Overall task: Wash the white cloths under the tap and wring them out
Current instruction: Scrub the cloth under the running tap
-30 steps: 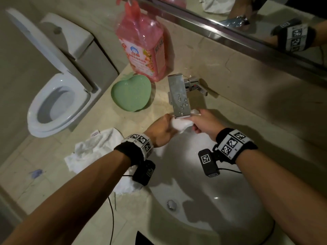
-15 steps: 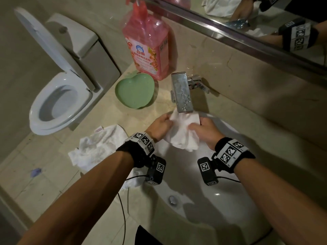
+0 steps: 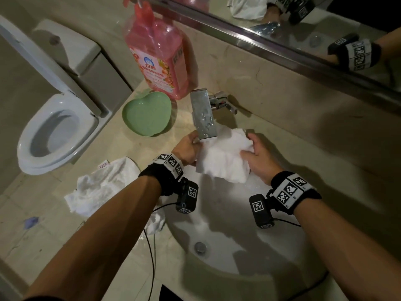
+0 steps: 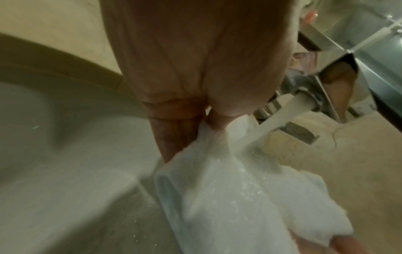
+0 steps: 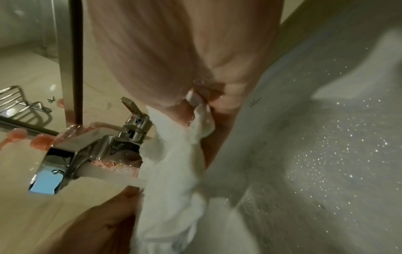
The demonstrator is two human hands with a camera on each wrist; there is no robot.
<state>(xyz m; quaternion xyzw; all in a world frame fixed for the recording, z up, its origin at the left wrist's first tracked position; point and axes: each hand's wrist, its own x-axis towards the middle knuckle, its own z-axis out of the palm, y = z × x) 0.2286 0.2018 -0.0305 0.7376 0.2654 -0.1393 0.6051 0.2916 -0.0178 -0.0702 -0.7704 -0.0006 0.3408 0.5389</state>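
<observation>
A wet white cloth (image 3: 225, 158) hangs spread out under the chrome tap (image 3: 204, 115) above the white basin (image 3: 234, 246). My left hand (image 3: 187, 148) pinches its left edge and my right hand (image 3: 255, 153) grips its right edge. Water (image 4: 274, 116) streams from the spout onto the cloth (image 4: 234, 197) in the left wrist view. The right wrist view shows the cloth (image 5: 174, 171) bunched between both hands beside the tap (image 5: 91, 149). A second white cloth (image 3: 102, 185) lies crumpled on the counter to the left, partly behind my left forearm.
A green heart-shaped dish (image 3: 147, 115) and a pink soap bottle (image 3: 158, 57) stand on the beige counter behind the tap's left side. A toilet (image 3: 54, 131) with raised lid is at far left. A mirror (image 3: 303, 29) runs along the wall behind.
The cloth was a small wad squeezed between both hands under the spout; my hands have drawn apart and it now hangs unfolded and wide.
</observation>
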